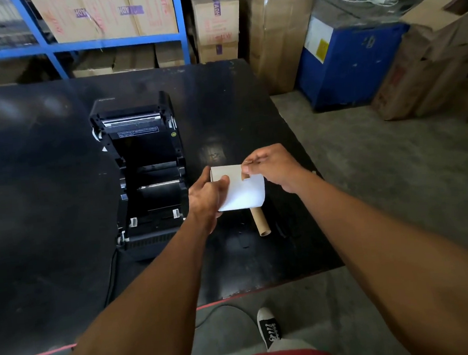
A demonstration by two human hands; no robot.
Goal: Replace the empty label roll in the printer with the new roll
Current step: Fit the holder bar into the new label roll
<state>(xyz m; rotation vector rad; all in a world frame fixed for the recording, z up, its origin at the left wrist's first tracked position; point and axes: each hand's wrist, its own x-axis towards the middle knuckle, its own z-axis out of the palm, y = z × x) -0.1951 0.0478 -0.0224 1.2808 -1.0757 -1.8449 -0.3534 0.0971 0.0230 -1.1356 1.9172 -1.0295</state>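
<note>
The black label printer [144, 173] stands on the black table [47, 222] with its lid swung open and its roll bay showing no roll. Just right of it, above the table, my left hand [206, 199] grips the new white label roll [242, 189] from the left side. My right hand [273, 166] pinches the roll's top right edge, where the loose end of the labels curls down. The empty brown cardboard core [260, 221] lies on the table directly below the roll.
The printer's cable [110, 276] runs off the table's front edge, which has a red rim. Blue shelving [74, 45] with cardboard boxes stands behind the table. More boxes and a blue machine [350, 62] are at the right. My shoe [268, 327] is on the concrete floor.
</note>
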